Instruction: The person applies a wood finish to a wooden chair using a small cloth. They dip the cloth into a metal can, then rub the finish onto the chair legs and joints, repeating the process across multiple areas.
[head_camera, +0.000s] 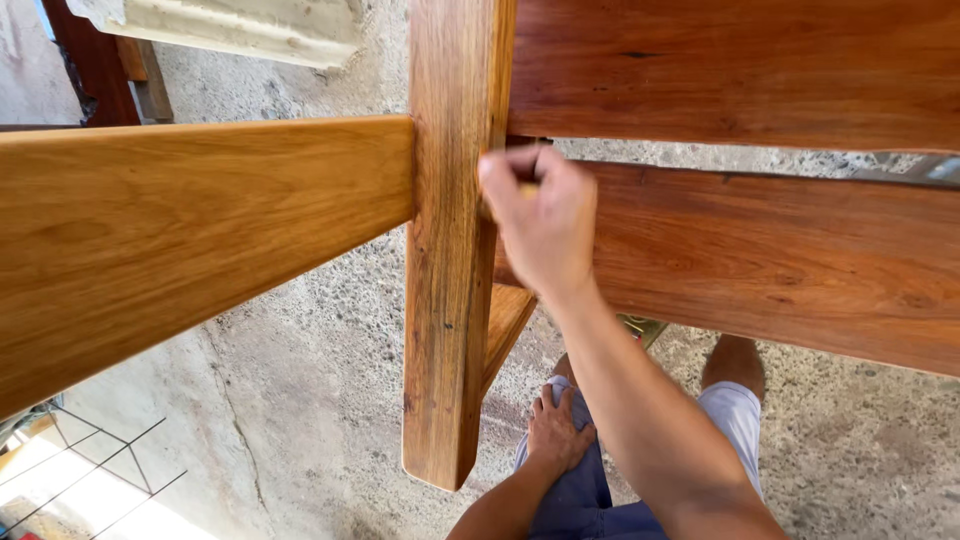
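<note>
My right hand (545, 225) is raised against the right edge of an upright varnished wooden post (450, 300). Its fingers are closed around a small tan object (526, 188), mostly hidden, pressed where the post meets a reddish-brown plank (780, 260). My left hand (555, 430) rests flat on my left knee in blue shorts (580, 490), fingers spread and holding nothing. A light golden plank (180, 220) joins the post from the left.
A second reddish plank (740, 70) runs above the first, with a gap between them. Rough concrete floor (320, 360) lies below. A wire grid (90, 470) sits at the lower left, and a pale board (230, 25) lies at the top left.
</note>
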